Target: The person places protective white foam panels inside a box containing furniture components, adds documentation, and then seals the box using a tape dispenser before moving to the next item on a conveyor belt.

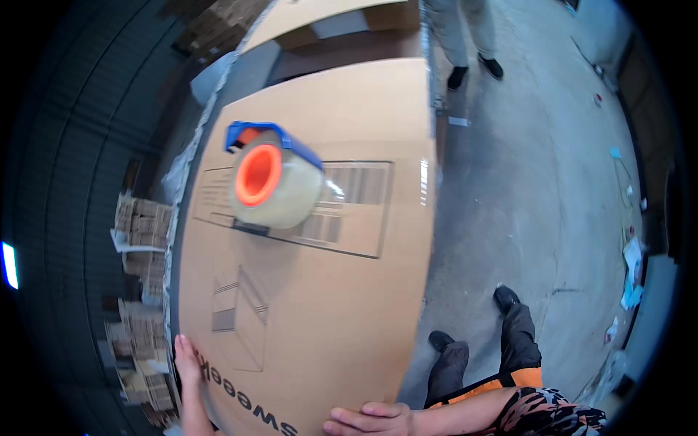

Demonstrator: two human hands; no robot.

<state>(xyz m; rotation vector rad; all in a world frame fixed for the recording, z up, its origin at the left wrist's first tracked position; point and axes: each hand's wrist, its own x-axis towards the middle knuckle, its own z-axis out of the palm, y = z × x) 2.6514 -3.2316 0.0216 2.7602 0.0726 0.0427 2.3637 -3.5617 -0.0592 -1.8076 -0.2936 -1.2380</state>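
Two hands (187, 361) (371, 419) on one carton (342, 312)

The big box (349, 291) is light brown with thin black lines, black stripes and fat black letters. The tape cutter (299, 150) is bright blue with a bright orange ring (256, 176), and its roll of tape (297, 198) looks pale yellow, though it is too blurry to be sure. The floor (502, 218) is grey, the near trousers (520, 338) are dark grey, the sleeve (549, 416) is black with pale patches, and the far trousers (447, 33) are light tan above black shoes (491, 68).
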